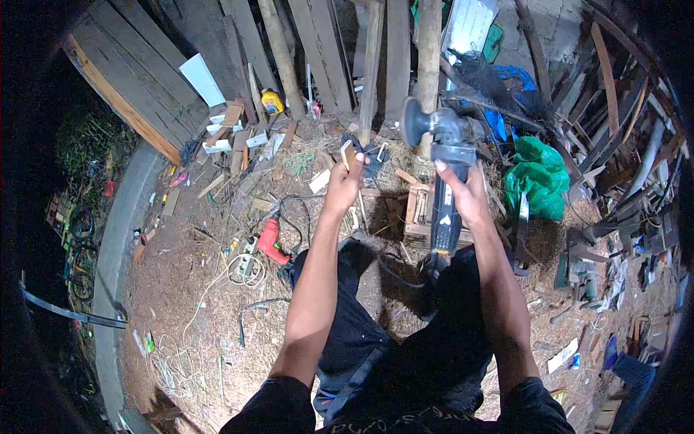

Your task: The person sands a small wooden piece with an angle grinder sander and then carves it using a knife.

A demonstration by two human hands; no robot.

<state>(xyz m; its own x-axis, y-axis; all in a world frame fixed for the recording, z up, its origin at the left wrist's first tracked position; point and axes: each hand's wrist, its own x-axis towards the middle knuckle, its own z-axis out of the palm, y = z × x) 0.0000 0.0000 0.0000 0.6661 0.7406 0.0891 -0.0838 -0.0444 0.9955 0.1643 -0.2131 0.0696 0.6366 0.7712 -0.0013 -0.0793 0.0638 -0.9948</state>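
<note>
While the left hand (343, 189) is raised near the centre of the frame, its fingers are closed around a small wooden piece (348, 154), the end of which sticks up past the thumb. Right of centre, the right hand (466, 197) has its fingers wrapped about the body of an angle grinder (444, 210), thumb along the near side; the tool's head is uppermost and its round disc (414, 122) points left, well apart from the wood.

Behind the grinder — and partly hidden by it — stands a low wooden frame (411, 206), with a light wooden post (429, 50) rising at the top of the frame. A crumpled green bag (536, 177) sits just beside the right forearm, on the right. Left of the left forearm, a red power tool (271, 242) lies on the littered ground (217, 289), near a tangle of pale cord (177, 369) at lower left. Offcuts (235, 116) and a yellow container (272, 102) crowd the upper left, below leaning planks (322, 50). The person's dark-clad legs (347, 311) block the lower middle.
</note>
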